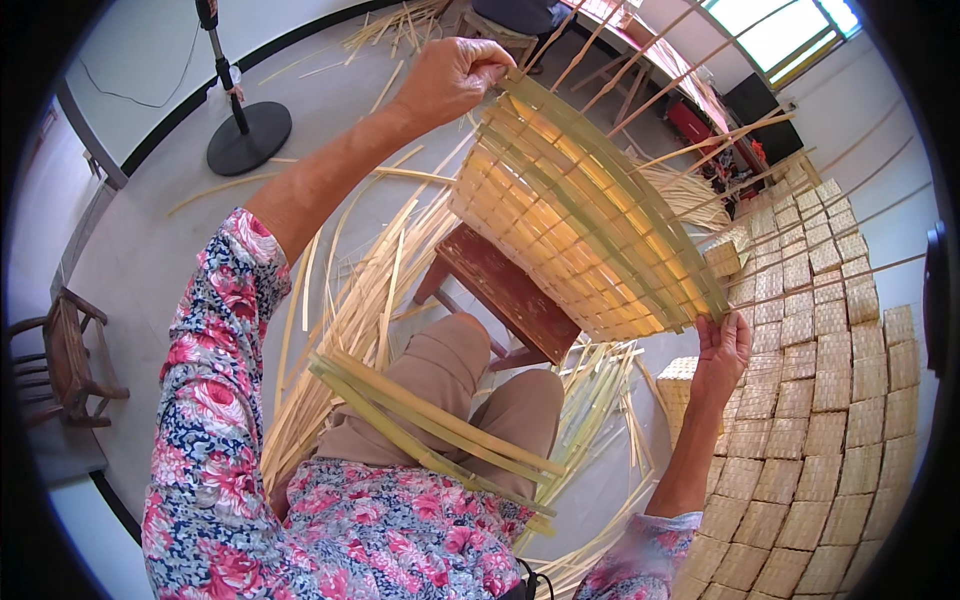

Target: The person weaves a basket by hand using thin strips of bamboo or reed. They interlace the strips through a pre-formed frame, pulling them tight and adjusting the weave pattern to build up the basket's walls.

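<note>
A partly woven bamboo basket [560, 230] is held up in front of me, with long upright strips sticking out beyond its green rim band. My left hand [470, 75] is closed on the upper left end of that band, and my right hand [722, 350] grips its lower right end. Beneath the basket stands a red wooden stool [480, 280]. Several yellow-green bamboo strips [420, 420] lie across my lap.
Loose pale strips [320, 400] cover the floor around my legs. Stacked small woven boxes [830, 430] fill the right side. A stand with a round black base [250, 140] and a wooden chair [60, 360] are at left. A seated person [520, 15] is at the back near a table.
</note>
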Available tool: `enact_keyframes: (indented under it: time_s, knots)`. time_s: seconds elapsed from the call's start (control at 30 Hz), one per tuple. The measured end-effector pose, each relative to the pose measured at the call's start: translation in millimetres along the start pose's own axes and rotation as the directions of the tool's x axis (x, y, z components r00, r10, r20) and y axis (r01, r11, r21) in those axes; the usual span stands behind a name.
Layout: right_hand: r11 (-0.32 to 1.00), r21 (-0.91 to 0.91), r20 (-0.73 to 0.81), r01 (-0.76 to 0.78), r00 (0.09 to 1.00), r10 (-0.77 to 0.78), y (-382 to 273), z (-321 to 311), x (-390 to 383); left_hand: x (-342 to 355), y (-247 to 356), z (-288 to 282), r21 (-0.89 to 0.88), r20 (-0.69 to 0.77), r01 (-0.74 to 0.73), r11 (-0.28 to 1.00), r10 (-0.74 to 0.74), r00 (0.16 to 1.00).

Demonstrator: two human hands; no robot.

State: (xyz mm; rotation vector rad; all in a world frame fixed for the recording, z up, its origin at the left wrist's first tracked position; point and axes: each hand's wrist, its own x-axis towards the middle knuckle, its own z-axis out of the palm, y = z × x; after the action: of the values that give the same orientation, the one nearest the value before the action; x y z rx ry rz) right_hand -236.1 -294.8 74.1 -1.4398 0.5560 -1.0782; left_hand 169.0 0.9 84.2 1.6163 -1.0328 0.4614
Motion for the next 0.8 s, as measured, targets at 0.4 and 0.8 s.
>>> enact_keyframes:
  time_s: [0.4,0.8]
  knots:
    - [0.999,0.024,0.044,0.027,0.999,-0.028,-4,3,-4,7,16,-7,0.111,0.044,-0.106,0.988,0.101,0.994]
    - [0.993,-0.090,-0.029,0.071,0.997,-0.074,-3,8,-10,9,2,2,0.057,0.178,0.023,0.998,-0.032,0.983]
